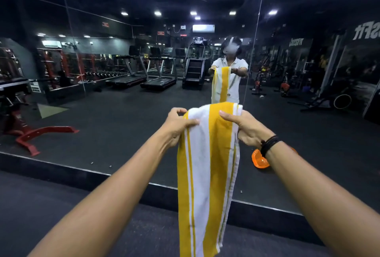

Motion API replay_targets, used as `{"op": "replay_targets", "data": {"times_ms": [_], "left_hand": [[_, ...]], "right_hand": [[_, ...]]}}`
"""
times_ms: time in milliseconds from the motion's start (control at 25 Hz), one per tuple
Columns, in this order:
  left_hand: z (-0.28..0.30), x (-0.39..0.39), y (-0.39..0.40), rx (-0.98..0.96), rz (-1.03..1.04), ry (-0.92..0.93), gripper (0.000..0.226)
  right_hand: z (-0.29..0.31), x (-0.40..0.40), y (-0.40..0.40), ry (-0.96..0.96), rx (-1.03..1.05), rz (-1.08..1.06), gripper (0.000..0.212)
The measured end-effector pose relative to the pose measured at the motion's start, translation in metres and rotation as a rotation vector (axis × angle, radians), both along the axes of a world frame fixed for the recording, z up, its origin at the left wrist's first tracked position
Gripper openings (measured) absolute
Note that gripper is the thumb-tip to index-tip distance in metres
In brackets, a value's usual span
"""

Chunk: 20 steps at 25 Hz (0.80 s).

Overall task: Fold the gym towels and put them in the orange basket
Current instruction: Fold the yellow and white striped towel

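A yellow-and-white striped gym towel [207, 174] hangs lengthwise in front of me, folded narrow, its lower end reaching the bottom of the view. My left hand [176, 127] pinches its top left corner. My right hand [244, 127], with dark bands on the wrist, grips the top right corner. Both arms are stretched forward at chest height. Part of the orange basket [259, 159] shows as a reflection low in the mirror, right of the towel and partly hidden by my right forearm.
A wall mirror [123, 102] stands straight ahead, its bottom ledge [82, 172] running across the dark rubber floor [51, 205]. It reflects treadmills, a red bench frame, dumbbell racks and a person holding the towel.
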State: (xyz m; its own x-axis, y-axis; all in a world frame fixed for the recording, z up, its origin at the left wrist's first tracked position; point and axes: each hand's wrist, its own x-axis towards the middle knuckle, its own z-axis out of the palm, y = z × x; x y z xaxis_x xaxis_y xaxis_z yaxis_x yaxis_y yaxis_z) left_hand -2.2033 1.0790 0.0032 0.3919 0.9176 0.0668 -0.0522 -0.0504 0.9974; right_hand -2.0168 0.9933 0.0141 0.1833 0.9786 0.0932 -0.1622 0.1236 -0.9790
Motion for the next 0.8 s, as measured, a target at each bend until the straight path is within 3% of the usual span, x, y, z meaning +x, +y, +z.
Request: {"op": "replay_targets", "data": {"times_ms": [80, 160, 200, 320, 440, 520, 640, 800], "left_hand": [[0.004, 0.001, 0.001, 0.042, 0.049, -0.072, 0.055], [0.005, -0.002, 0.0, 0.082, -0.056, -0.103, 0.054], [0.005, -0.004, -0.002, 0.115, -0.129, -0.101, 0.061], [0.006, -0.006, 0.0, 0.245, -0.214, 0.019, 0.082], [0.012, -0.002, 0.0, 0.286, -0.232, 0.054, 0.062], [0.013, 0.004, -0.002, 0.264, -0.206, -0.018, 0.046], [0.019, 0.009, -0.003, 0.139, -0.147, -0.2, 0.036], [0.017, 0.012, 0.0, 0.159, -0.085, -0.164, 0.036]], "right_hand": [[-0.002, -0.004, -0.004, -0.257, 0.02, 0.149, 0.055], [-0.005, -0.002, 0.001, -0.373, 0.023, 0.025, 0.082], [-0.007, 0.002, 0.006, -0.35, 0.044, -0.068, 0.085], [0.0, 0.015, 0.009, -0.24, 0.04, -0.252, 0.059], [0.007, 0.018, 0.003, -0.141, -0.039, -0.259, 0.048], [0.012, 0.018, -0.007, -0.161, -0.042, -0.078, 0.055], [0.019, 0.016, -0.021, -0.352, -0.056, 0.152, 0.05], [0.024, 0.019, -0.017, -0.33, -0.057, -0.143, 0.068]]}}
